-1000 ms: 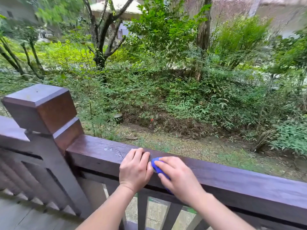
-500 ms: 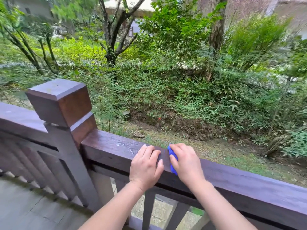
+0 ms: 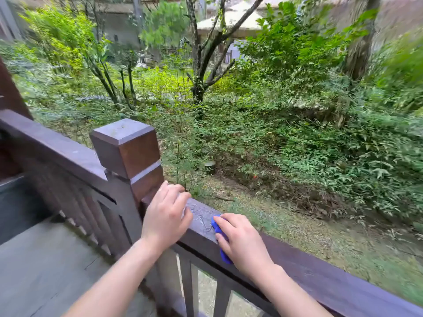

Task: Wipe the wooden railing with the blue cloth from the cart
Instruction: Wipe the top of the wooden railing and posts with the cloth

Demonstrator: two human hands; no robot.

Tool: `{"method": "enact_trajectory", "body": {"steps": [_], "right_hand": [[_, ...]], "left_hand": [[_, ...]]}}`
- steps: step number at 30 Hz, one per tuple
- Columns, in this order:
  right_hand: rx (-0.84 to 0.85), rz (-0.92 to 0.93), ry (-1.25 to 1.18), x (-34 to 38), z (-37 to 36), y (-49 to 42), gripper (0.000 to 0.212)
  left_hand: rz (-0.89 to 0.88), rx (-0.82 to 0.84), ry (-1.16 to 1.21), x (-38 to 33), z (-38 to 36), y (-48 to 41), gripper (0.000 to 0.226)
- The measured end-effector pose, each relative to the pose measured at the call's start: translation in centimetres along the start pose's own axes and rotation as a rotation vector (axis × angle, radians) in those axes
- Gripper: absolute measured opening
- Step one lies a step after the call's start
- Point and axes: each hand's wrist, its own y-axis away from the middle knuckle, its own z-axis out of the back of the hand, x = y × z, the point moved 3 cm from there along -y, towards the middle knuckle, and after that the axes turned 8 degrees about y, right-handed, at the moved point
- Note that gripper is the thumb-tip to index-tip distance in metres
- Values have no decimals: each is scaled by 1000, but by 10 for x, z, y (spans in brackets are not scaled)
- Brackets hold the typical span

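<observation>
While the right hand [image 3: 242, 243] was pressing the blue cloth [image 3: 220, 239] down on the wooden railing [image 3: 320, 268], I'd say we were right in the middle of the wiping step. The cloth was bunched up under the palm, fingers curled over it, with a bit of blue poking out at the fingertips and again over the near edge of the rail. So that hand was closed on the cloth, no question.

The left hand [image 3: 166, 216] lay flat on the rail top just beside the corner post [image 3: 127, 147], fingers loosely spread, gripping nothing as far as I could see. Between the two hands there was a pale, streaky patch [image 3: 201, 216] on the wood that looked damp or grimy, hard to tell which.

My read on the next move: the cloth needed to run over that patch toward the post, and the left hand sat right in the way, so it'd have to lift or slide off first. The post itself blocks a straight pass onto the other rail section [image 3: 52, 149], so that'd need a lift-over.

Beyond the rail there was just garden, shrubs and a tree [image 3: 199, 65]. No cart in sight.
</observation>
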Motion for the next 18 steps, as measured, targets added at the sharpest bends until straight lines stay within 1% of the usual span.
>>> {"method": "enact_trajectory", "body": {"steps": [2,4,5,8,9,10,13,14,15,17,18], "right_hand": [[5,-47,-37,-10,0,-12,35],[-30,-102,-37,-7,0,-16,34],[-33,-75,-17,0,-2,-14,33],[29,95,-30,16,-5,1,36],[32,105,-33,11,-4,2,37],[28,78,-35,2,-2,0,37],[-30,-129,-8,-18,7,-5,38],[-40,-150,15,-14,8,-5,38],[-49,-120,21,-4,7,-3,37],[-26,53,4,19,-1,6,35],[-9,121,7,24,-4,7,33]], "left_hand": [[-3,-59,-139,20,16,-15,26],[10,-85,-261,37,30,-28,30],[15,-86,-314,43,36,-34,33],[32,-59,-434,57,50,-51,40],[46,-42,-463,62,54,-57,43],[65,-29,-491,67,59,-63,46],[146,-3,-541,88,72,-86,56],[166,8,-542,94,74,-94,57],[177,25,-540,99,74,-101,57],[163,26,-563,108,70,-109,52],[135,0,-581,112,68,-109,49]]}}
